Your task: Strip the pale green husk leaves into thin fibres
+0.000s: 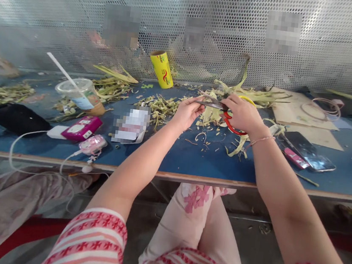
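Note:
My right hand [242,114] is wrapped round a pair of scissors [227,118] with one red and one yellow handle loop. Their dark blades point left, toward my left hand [187,113]. The fingers of that hand are pinched together at the blade tips, and whatever they hold is too small or hidden to make out. Beneath and behind both hands lie pale green plant trimmings [162,108] and a heap of wilted leaves and stalks [212,115] on the blue tabletop [185,161].
A yellow tube [162,69] stands at the back against the perforated metal screen [235,11]. To the left are a plastic cup [82,97] with a straw, a black pouch [17,119], a pink box [82,128] and white cables. Phones [308,152] and cardboard [303,109] lie right.

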The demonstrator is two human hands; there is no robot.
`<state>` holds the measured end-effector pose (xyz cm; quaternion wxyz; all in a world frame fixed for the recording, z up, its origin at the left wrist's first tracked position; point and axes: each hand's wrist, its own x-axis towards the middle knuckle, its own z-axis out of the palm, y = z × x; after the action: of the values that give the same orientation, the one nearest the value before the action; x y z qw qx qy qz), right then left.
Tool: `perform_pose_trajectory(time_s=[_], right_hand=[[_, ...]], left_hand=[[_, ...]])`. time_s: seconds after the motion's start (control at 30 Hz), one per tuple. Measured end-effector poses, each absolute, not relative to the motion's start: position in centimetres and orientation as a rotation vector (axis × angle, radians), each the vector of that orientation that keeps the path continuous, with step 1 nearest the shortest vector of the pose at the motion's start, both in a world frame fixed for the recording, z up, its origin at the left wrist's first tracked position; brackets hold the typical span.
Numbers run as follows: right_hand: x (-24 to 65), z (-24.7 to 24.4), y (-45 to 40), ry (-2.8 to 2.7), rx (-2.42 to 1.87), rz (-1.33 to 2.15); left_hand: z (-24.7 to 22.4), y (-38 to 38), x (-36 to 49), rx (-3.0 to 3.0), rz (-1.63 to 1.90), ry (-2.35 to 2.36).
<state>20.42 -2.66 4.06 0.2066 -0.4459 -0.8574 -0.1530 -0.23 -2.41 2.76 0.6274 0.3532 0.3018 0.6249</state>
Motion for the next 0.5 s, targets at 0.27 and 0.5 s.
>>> perform_pose_trajectory(time_s=[0.27,0.5], right_hand=[[20.22,3.91,-2.73,-2.386,-1.269,-0.473],[20.30,3.86,-2.70,-2.374,-1.288,-0.541]], left_hand=[[2.26,-2.04,-0.48,0.764,1.363,0.619],[2.53,-2.29,-0.32,0.728,1.358,0.650]])
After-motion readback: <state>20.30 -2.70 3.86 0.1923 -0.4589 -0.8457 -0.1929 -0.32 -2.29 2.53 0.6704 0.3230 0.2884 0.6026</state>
